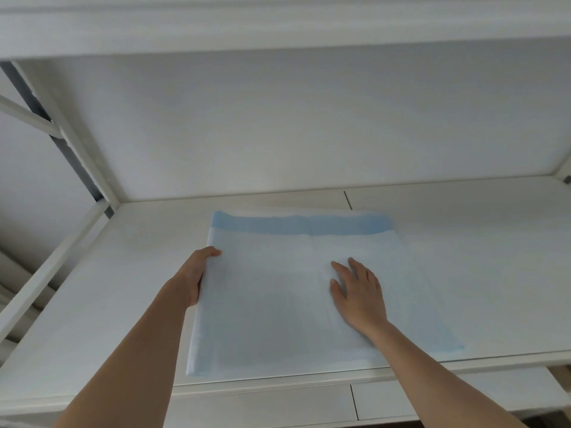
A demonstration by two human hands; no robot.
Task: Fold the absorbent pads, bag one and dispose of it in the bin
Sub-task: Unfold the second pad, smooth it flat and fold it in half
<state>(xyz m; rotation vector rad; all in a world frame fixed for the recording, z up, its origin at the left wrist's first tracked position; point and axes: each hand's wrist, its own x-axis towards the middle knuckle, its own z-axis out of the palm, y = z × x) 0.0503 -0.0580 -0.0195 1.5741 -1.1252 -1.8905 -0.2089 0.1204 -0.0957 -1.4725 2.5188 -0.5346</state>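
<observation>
A pale blue and white absorbent pad (pixel 272 291) lies flat on the white shelf (pixel 479 273), with a darker blue band along its far edge. My left hand (pixel 197 273) grips the pad's left edge, thumb on top and fingers hidden beneath. My right hand (pixel 358 291) rests flat on the pad's right half, fingers spread and pointing away from me. No bag or bin is in view.
The shelf is part of a white metal rack with an upper shelf (pixel 278 29) overhead and a slanted upright post (pixel 71 134) at the left. A white wall stands behind. The shelf's front edge (pixel 432 369) runs just below the pad.
</observation>
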